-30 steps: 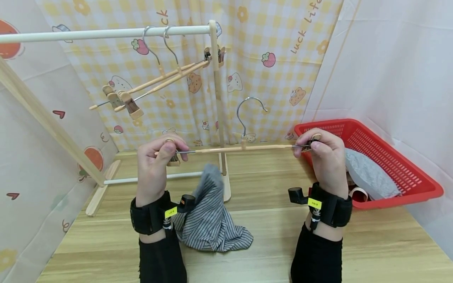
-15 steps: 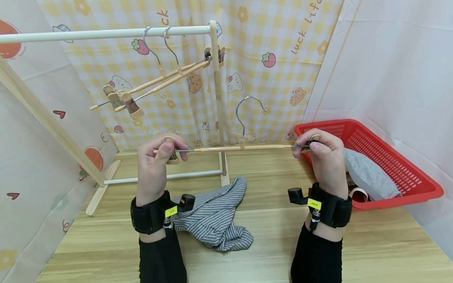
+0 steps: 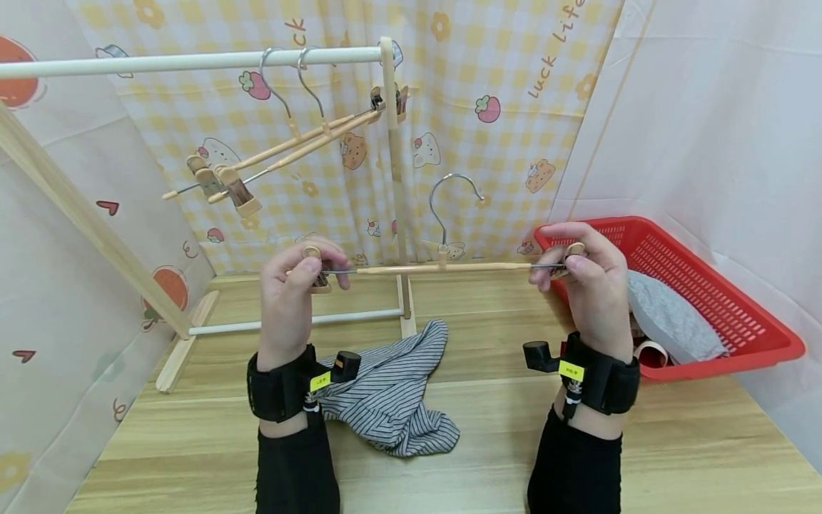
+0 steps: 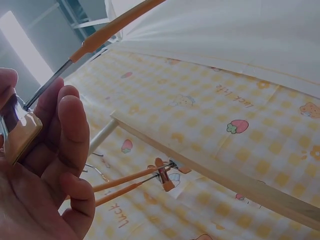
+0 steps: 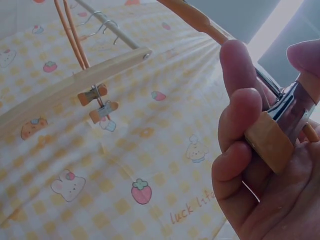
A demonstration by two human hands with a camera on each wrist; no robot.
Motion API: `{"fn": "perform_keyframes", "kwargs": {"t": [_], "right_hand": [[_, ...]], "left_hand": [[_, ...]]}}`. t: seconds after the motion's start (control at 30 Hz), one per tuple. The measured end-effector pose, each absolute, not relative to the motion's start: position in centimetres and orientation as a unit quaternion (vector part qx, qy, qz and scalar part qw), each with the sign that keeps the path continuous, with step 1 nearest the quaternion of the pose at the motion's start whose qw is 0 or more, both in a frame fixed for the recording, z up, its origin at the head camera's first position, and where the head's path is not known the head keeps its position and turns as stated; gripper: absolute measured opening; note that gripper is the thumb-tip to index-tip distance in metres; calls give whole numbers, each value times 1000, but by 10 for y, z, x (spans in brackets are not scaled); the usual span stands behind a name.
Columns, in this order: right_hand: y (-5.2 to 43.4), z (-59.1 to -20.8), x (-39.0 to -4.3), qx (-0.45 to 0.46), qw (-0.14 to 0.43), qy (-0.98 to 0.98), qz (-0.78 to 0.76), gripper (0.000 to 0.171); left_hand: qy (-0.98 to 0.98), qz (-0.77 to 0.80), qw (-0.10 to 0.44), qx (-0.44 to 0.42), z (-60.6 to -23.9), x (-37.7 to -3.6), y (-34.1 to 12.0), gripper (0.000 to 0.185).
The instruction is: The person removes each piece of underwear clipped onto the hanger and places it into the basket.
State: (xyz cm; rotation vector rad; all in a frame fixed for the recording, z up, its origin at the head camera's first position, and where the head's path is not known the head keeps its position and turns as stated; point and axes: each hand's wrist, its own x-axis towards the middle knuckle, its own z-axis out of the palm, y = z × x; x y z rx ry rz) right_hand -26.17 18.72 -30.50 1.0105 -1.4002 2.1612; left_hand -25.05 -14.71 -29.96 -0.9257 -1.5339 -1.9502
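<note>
Both hands hold a beige clip hanger (image 3: 411,270) level above the table, its metal hook pointing up. My left hand (image 3: 292,285) pinches the clip at the left end; in the left wrist view that clip (image 4: 22,127) lies between thumb and fingers. At the other end my right hand (image 3: 587,285) pinches the second clip, and the right wrist view shows this clip (image 5: 275,140) against the curled fingers. Below the hanger, a crumpled grey striped cloth (image 3: 392,392) lies on the table, partly hidden behind the left wrist.
A rack with a white rail (image 3: 193,63) stands at the left, two more clip hangers (image 3: 282,146) hanging from it. On the right sits a red basket (image 3: 738,314) with a grey cloth (image 3: 674,318) inside. A patterned curtain (image 3: 494,57) hangs behind.
The striped cloth's raised part has dropped to the table and lies flatter. My left hand has shifted slightly right along the hanger's end. The right hand's index finger has lifted a little.
</note>
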Motion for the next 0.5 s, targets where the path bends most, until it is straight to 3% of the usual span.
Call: {"fn": "perform_keyframes", "kwargs": {"t": [0.5], "right_hand": [[189, -305, -262, 355, 191, -491, 772, 24]], "left_hand": [[-587, -701, 245, -323, -302, -251, -147, 25]]}}
